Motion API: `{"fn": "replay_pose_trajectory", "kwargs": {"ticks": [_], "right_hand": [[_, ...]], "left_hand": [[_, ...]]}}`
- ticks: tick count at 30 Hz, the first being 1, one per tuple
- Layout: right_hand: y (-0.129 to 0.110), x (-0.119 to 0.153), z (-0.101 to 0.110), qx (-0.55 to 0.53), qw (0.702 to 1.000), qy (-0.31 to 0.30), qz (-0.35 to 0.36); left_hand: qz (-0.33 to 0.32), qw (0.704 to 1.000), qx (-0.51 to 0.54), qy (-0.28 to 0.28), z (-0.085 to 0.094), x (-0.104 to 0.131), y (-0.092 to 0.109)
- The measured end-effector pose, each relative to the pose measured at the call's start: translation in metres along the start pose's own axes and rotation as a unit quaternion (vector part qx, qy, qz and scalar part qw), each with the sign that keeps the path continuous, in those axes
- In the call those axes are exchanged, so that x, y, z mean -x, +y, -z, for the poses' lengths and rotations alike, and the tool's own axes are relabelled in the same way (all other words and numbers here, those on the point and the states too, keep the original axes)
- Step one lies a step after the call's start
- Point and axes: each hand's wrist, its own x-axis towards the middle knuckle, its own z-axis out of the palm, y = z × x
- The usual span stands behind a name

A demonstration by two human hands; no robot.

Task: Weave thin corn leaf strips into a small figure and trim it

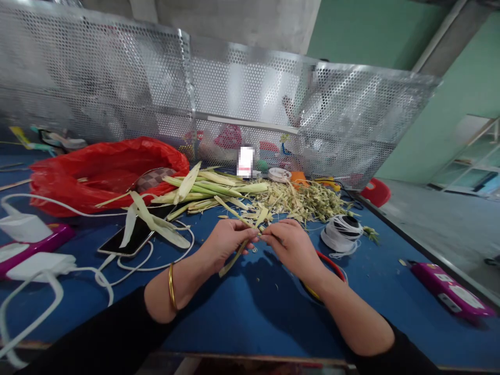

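My left hand (228, 242) and my right hand (291, 245) meet over the front of the blue table. Between their fingertips they pinch crossed strips of pale green corn husk (233, 264), with one end hanging below my left fingers. Just how the strips join is hidden by the fingers. Behind my hands lies a heap of long corn husks (213, 186), beside a pile of husk scraps (287, 200). A spool of white cord (341, 234) stands to the right of my right hand. Under my right wrist is a red and yellow ring-shaped thing (332, 265), partly covered.
At the left, a red plastic bag (94, 161) sits behind a dark phone (135, 232) with husk leaves on it. White cables and chargers (41, 266) spread nearby. A purple power strip (449, 291) lies at the right edge. Perforated metal panels (250, 78) stand at the back.
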Motion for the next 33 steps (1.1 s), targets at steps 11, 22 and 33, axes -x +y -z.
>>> {"fn": "replay_pose_trajectory", "kwargs": {"ticks": [11,22,33], "right_hand": [[-0.004,0.003,-0.008,-0.126,0.986,0.035,-0.106],[-0.006,-0.001,-0.012,-0.475,0.829,0.075,-0.285],[-0.008,0.005,-0.005,-0.088,0.962,0.232,-0.117]], "left_hand": [[-0.016,0.999,0.025,0.02,-0.006,0.001,-0.002],[0.022,0.995,-0.014,-0.097,-0.007,0.007,-0.005],[-0.037,0.996,0.076,0.032,-0.007,0.006,0.0]]}}
